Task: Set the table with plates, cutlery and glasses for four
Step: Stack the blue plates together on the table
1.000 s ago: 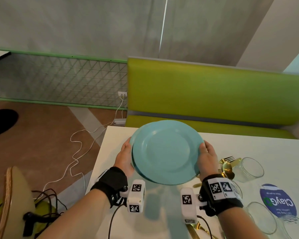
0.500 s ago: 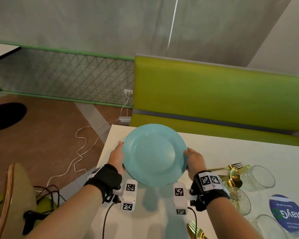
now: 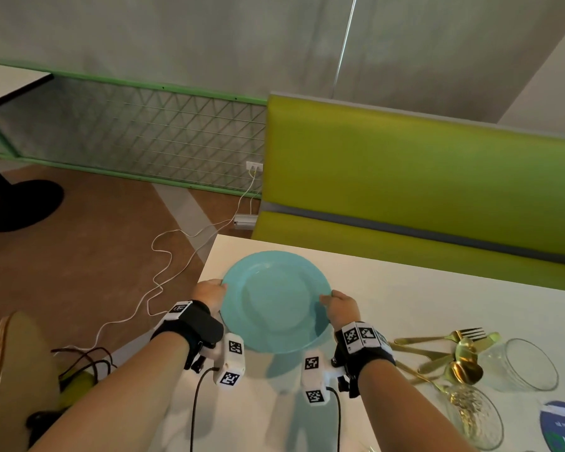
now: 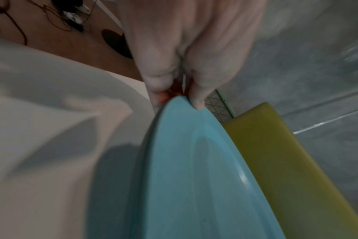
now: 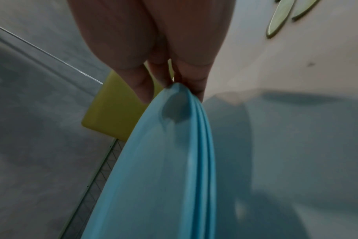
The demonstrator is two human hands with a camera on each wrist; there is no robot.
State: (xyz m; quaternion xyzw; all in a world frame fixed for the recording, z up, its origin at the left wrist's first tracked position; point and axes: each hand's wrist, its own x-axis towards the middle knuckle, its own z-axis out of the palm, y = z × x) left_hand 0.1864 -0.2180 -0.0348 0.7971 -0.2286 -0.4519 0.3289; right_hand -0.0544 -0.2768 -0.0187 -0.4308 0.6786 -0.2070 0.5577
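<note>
In the head view the left hand [image 3: 209, 293] and the right hand [image 3: 341, 308] hold the blue plates [image 3: 274, 301] by opposite rims above the worktop [image 3: 421, 305], near its far-left corner; the step seems plate laying. In the left wrist view the fingers [image 4: 198, 90] pinch the rim; in the right wrist view stacked rims show, so next one plate probably must be set down and the others kept.

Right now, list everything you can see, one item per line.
plates: a stack, at least two, teal, held just above the table's near-left corner
table: one, white, in front of the bench
cutlery: a loose heap, gold, on the table right of the plates
glasses: at least two, clear, beside the cutlery
sticker: one, blue, round, at the table's right edge of view
bench: one, lime green, behind the table
cable: one, white, on the brown floor
chair: one, olive, lower left
left hand: grips the plates' left rim
right hand: grips the plates' right rim
</note>
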